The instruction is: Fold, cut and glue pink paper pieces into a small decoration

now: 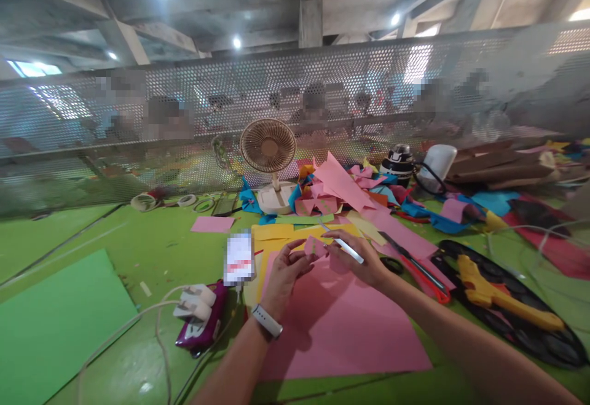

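My left hand, with a pale band at the wrist, has its fingers curled round a small folded piece of pink paper that shows green marks. Close beside it, my right hand grips a slim silver-white pen-shaped tool, whose exact kind I cannot make out. The fingertips of that hand reach the right edge of the pink piece. Under both hands lies a large pink sheet, on top of yellow sheets.
Paper scraps heap behind my hands, beside a small fan. To the right are a box cutter and a yellow glue gun on a black tray. At left sit a purple power strip, a phone and a green sheet.
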### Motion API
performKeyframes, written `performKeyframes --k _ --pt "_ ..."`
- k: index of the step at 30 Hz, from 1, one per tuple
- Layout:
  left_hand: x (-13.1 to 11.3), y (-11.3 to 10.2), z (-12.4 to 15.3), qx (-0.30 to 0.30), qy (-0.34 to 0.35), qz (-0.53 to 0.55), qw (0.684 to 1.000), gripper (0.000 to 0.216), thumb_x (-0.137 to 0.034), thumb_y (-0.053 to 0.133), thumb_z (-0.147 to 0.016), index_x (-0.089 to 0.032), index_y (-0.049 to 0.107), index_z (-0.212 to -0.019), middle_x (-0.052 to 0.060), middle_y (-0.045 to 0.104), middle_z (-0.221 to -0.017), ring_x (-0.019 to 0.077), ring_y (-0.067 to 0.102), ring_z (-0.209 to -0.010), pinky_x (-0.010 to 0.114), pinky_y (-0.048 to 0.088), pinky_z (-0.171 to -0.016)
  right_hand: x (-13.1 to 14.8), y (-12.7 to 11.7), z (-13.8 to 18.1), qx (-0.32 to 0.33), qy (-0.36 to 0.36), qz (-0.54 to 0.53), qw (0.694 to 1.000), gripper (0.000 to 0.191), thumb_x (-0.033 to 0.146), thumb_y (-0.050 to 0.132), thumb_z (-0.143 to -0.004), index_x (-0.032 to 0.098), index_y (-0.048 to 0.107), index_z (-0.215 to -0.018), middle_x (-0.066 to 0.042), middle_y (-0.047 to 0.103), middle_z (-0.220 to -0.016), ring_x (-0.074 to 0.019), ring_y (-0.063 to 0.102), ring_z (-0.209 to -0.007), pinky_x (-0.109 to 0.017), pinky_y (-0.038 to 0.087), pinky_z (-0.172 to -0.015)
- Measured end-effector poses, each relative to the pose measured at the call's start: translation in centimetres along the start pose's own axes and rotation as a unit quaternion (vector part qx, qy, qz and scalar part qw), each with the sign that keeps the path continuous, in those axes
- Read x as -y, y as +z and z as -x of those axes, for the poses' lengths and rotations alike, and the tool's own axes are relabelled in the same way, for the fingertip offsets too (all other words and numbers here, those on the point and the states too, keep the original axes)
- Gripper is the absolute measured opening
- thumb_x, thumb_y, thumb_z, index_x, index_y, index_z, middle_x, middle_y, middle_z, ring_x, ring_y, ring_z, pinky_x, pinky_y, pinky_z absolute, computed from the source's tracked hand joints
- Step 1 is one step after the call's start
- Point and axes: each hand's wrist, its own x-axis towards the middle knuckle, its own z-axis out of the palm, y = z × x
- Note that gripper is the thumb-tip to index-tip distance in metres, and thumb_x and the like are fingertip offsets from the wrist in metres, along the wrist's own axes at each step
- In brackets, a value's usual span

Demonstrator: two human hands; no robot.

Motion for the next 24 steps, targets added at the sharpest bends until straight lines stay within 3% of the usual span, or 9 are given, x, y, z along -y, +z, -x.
performKeyframes --k 14,24 --pt "0.05 -0.07 -0.16 -0.010 0.008 -0.012 1.000 0.050 -0.022 0.077 -0.064 -0.019 0.053 -0.107 -0.003 0.060 -0.066 0.0163 0.064 -0.077 0.026 0.046 -0.073 -0.84 0.42 0.11 -0.011 -0.018 -0.017 1.000 0.031 0.035 0.049 -0.086 0.023 0.058 -0.113 -0.003 0.065 -0.090 -0.0161 0.061 -0.073 -0.026 0.046 -0.066" --pt "0.11 -0.13 -0.27 0.007 0.022 -0.011 1.000 0.052 -0.020 0.077 -0.064 -0.018 0.053 -0.110 -0.004 0.059 -0.063 0.0147 0.063 -0.074 0.026 0.044 -0.073 -0.77 0.41 0.09 -0.019 -0.017 -0.023 0.999 0.031 0.033 0.048 -0.086 0.023 0.057 -0.114 -0.002 0.065 -0.080 -0.0158 0.060 -0.068 -0.025 0.045 -0.061"
